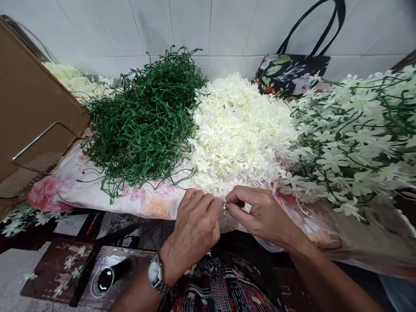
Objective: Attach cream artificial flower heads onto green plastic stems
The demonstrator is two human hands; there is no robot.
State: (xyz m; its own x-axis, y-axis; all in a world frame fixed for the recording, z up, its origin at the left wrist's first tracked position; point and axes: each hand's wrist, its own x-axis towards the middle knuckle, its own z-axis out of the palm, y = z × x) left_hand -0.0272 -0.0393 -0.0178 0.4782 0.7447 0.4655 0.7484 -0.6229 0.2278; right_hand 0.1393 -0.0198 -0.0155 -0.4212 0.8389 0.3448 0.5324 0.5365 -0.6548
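My left hand [199, 223] is closed with its knuckles up, at the front edge of the table. Whatever its fingers hold is hidden. Close beside it, my right hand [260, 212] pinches a small white piece [224, 203] between thumb and forefinger, too small to name surely. Just beyond both hands lies a heap of cream-white artificial flower heads [240, 125]. To its left is a tangled pile of green plastic stems [146, 117]. At the right, white flowers on green stems [351, 143] are massed together. Thin white strands [263, 171] lie near my right hand.
A floral cloth under plastic [156, 206] covers the table. A cardboard box [35, 99] with a metal handle stands at the left. A black floral bag [292, 73] leans on the tiled wall [182, 26]. Below are brown boards [55, 271] and a cup of dark liquid [103, 281].
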